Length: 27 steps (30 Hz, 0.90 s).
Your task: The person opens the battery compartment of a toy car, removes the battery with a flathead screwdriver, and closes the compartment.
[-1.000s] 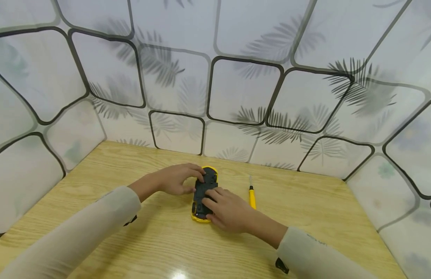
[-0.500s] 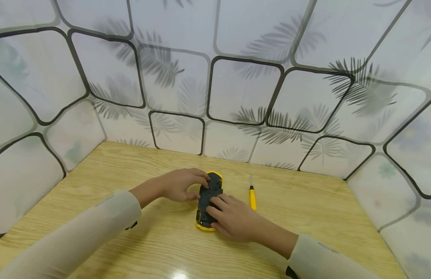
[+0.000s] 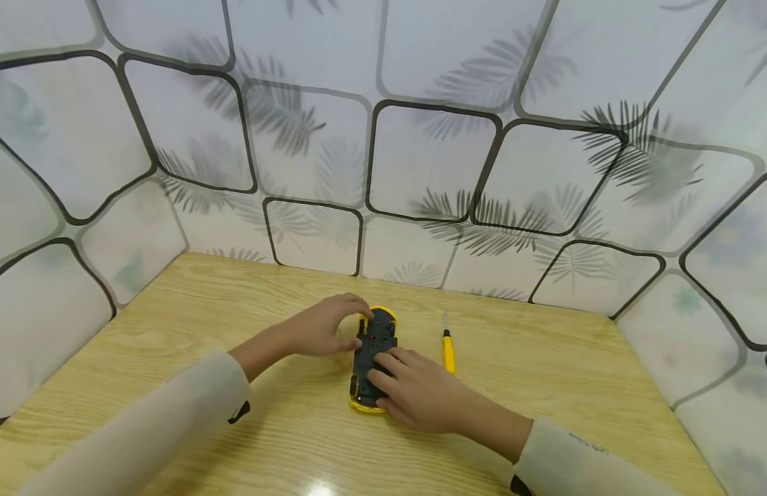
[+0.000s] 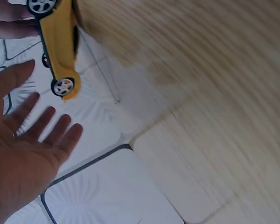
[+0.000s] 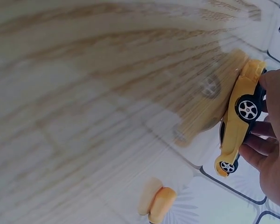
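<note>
A yellow toy car (image 3: 378,334) lies upside down on the table, its black underside facing up. My right hand (image 3: 423,393) holds it from the right, with the fingers over the underside and the thumb at the near end. To the left of the car is my left hand (image 3: 321,327), fingers and thumb spread at its far left side. In the left wrist view, the left hand (image 4: 32,144) appears loosely spread beside the yellow body (image 4: 60,44), holding nothing. Silver-spoked wheels show along the car's side (image 5: 238,121) in the right wrist view.
A screwdriver (image 3: 448,351) with a yellow handle lies to the right of the car, tip pointing away. The wood-grain table (image 3: 265,427) ends at patterned walls (image 3: 420,165) behind and on both sides.
The car and my right hand have shifted slightly right and towards me. My left hand followed, then its fingers and thumb spread wider, uncovering a wheel at the car's far left.
</note>
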### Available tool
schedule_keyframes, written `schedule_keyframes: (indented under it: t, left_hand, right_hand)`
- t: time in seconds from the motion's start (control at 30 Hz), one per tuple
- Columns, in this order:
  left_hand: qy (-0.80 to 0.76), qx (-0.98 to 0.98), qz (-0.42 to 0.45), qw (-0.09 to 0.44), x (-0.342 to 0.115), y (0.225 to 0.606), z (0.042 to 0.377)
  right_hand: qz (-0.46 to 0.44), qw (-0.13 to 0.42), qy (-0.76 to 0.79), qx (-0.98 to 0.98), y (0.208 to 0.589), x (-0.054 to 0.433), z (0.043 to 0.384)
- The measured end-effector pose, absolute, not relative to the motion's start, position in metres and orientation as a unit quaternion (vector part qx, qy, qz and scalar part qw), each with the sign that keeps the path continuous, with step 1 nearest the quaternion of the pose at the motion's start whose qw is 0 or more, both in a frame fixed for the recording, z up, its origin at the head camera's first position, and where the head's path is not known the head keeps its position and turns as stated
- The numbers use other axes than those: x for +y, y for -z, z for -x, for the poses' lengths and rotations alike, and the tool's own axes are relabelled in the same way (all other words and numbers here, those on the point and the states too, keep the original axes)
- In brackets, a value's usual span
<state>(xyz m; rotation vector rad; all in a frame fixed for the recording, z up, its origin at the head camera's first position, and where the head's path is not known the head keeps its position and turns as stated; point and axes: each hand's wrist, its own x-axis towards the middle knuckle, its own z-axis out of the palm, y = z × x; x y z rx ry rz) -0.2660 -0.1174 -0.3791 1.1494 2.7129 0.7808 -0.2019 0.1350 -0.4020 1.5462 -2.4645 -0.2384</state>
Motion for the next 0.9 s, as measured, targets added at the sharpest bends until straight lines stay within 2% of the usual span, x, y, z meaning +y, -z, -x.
schedule_keyframes:
  t: [0.13,0.43,0.7,0.9]
  left_hand:
    - [-0.341,0.889,-0.297,0.074,-0.113,0.38,0.263]
    - [-0.516,0.822,-0.151,0.188,-0.11,0.387,0.266]
    - [-0.602,0.744,-0.103,0.272,-0.114,0.391,0.275]
    - [-0.619,0.721,-0.094,0.296,-0.11,0.395,0.277]
  right_hand:
    - [-0.526,0.113,0.081,-0.839,0.402,0.135,0.202]
    - [-0.524,0.11,0.082,-0.841,0.401,0.134,0.2]
    - [-0.521,0.1,0.089,-0.843,0.4,0.133,0.201]
    - [-0.522,0.103,0.088,-0.842,0.4,0.133,0.201]
